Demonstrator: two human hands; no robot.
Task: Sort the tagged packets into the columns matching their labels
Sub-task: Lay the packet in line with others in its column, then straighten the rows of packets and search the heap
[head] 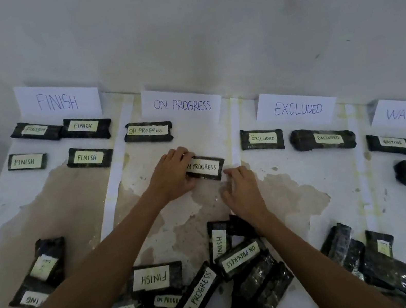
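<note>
Left hand point(172, 172) has its fingers curled over the left end of the ON PROGRESS packet point(205, 168), which lies flat on the worktop point(298, 191) in its matching column, long axis left-right, below the ON PROGRESS sign point(182, 105). Right hand point(244, 192) is curled at the packet's near-right corner; we can't tell if it grips. We'd square it up from both ends.
</note>
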